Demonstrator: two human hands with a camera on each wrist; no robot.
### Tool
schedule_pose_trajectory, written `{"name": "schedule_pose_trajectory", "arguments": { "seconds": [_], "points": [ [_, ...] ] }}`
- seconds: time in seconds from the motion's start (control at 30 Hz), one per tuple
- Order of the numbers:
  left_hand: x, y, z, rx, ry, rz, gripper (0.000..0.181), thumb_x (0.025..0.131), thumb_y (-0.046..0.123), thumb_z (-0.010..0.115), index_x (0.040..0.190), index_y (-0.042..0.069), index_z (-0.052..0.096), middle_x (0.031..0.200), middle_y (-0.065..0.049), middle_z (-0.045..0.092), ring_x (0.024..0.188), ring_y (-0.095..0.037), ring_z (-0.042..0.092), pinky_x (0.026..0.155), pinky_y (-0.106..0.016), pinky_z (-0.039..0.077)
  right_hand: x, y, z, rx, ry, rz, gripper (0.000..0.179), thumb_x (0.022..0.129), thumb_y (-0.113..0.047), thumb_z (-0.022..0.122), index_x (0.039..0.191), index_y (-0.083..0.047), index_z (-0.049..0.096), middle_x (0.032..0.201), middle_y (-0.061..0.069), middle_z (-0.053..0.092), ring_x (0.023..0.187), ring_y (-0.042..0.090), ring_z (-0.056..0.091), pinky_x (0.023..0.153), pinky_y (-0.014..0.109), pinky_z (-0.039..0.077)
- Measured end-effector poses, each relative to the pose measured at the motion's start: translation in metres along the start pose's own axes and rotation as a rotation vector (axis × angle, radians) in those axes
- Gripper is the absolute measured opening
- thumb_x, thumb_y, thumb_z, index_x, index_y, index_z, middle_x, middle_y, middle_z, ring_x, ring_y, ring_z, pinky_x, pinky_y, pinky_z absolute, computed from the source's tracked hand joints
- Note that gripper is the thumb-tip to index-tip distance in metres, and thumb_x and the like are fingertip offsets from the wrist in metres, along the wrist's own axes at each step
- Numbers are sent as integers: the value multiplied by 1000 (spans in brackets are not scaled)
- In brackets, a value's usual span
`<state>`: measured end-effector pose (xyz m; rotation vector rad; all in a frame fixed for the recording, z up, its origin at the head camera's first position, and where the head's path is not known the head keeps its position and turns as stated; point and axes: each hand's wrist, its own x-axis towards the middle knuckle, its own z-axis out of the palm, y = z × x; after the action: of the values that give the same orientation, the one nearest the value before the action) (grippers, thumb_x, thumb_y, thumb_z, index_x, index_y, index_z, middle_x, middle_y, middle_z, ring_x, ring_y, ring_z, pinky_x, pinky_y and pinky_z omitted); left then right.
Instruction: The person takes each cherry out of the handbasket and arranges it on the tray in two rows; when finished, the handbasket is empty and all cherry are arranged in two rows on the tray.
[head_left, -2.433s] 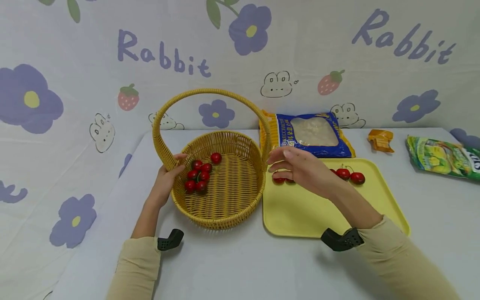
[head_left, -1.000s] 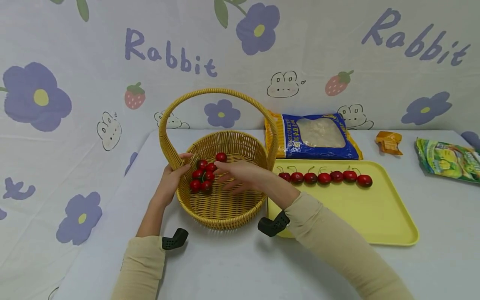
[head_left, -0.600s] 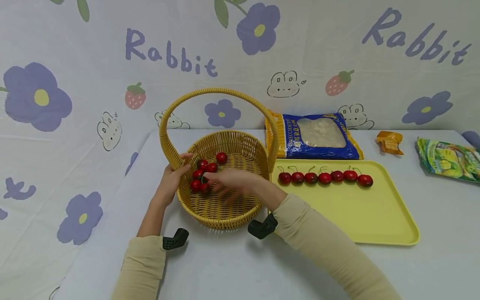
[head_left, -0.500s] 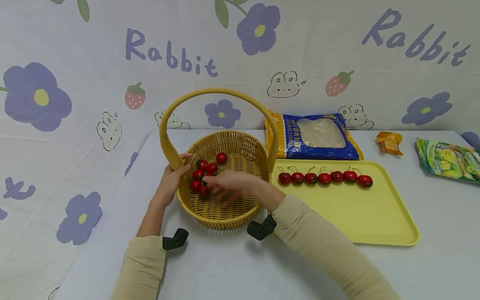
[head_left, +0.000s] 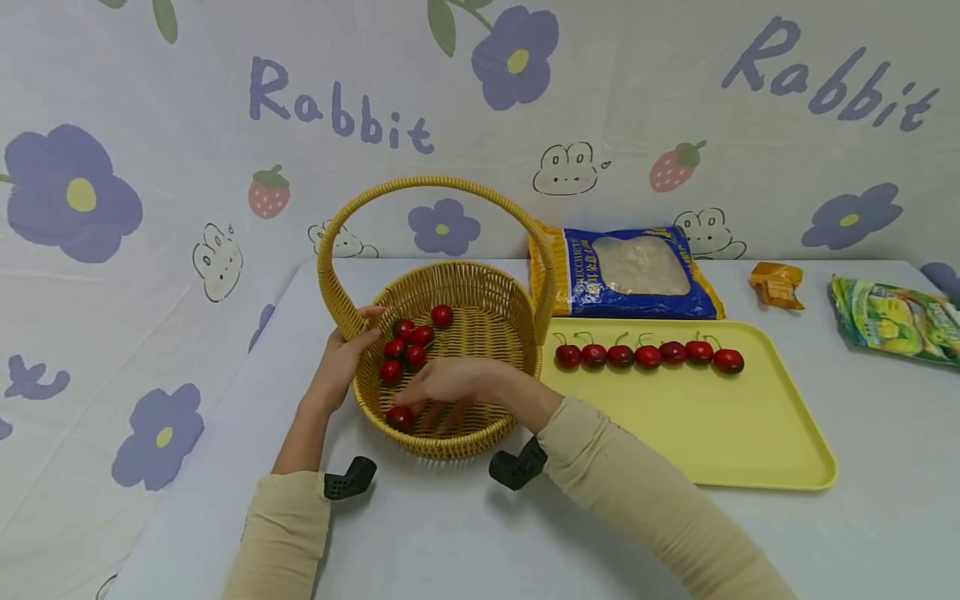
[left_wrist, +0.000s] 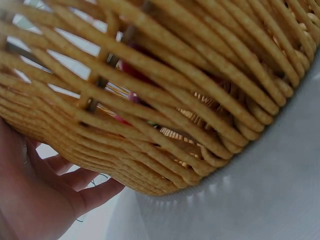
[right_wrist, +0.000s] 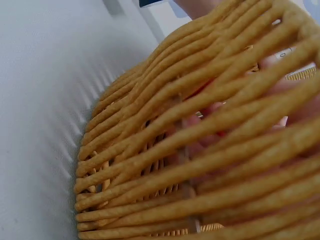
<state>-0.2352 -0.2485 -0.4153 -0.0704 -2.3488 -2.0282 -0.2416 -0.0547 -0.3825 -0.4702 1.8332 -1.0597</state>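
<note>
A yellow wicker basket with a tall hoop handle stands on the table. My left hand holds its left rim, at the foot of the handle; the left wrist view has that hand against the outer weave. Inside, my right hand reaches low towards the front left, its fingertips pinching a dark red cherry near the wall. Behind it several more red cherries lie grouped at the left, one slightly apart. The right wrist view shows mostly basket weave, with the hand partly hidden behind it.
Right of the basket lies a yellow tray, a row of stemmed cherries along its far side. Behind it is a blue and yellow pasta bag. An orange packet and a green bag lie farther right.
My right hand has come from over the tray into the basket, then moved towards its front, bringing one cherry away from the group. My left hand has stayed on the rim.
</note>
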Motion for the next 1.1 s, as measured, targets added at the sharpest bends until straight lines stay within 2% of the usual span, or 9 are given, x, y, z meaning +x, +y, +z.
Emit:
{"name": "schedule_pose_trajectory", "arguments": {
  "seconds": [0.23,0.4,0.57,0.7,0.8,0.93,1.1],
  "points": [
    [1,0,0,2,2,5,38,100,10,43,136,-2,44,142,-18,39,131,-28,34,108,-43,22,-3,-2,4,-3,-83,-60,26,94,-18,61,117,-5,66,97,5,62,78,20,62,70,32,54],
    [1,1,0,10,4,3,37,100,10,43,136,-2,44,142,-18,39,131,-28,34,108,-44,21,-7,-2,4,12,-58,-88,27,94,-15,61,118,-4,62,95,6,62,74,20,62,69,31,54],
    [1,1,0,4,3,-2,37,100,9,42,136,-2,43,141,-18,39,130,-29,35,108,-43,22,-12,1,1,108,-23,-118,29,96,-14,57,123,-1,60,104,8,64,83,23,66,75,34,53],
    [1,1,0,9,4,-8,38,100,9,42,136,-2,43,140,-19,40,130,-29,35,108,-43,22,-18,4,-5,242,-57,-150,33,98,-11,53,127,3,56,106,7,62,89,22,64,78,31,52],
    [1,1,0,13,3,-8,38,100,9,41,136,-2,43,140,-19,40,130,-29,35,108,-43,21,-25,4,-11,311,-82,-170,38,98,-11,54,133,3,51,111,11,59,98,25,60,86,33,49],
    [1,0,0,17,5,-4,38,100,9,42,137,-2,43,142,-18,39,131,-27,33,108,-43,21,-34,6,-16,258,-15,-216,42,94,-12,61,133,0,50,115,14,57,109,32,56,93,39,46],
    [1,-1,0,18,9,-3,38,100,9,42,137,-2,43,142,-17,39,133,-26,32,109,-43,20,-47,6,-18,202,91,-284,42,92,-14,65,130,-1,52,109,21,63,105,37,60,89,41,48]
  ]
}}
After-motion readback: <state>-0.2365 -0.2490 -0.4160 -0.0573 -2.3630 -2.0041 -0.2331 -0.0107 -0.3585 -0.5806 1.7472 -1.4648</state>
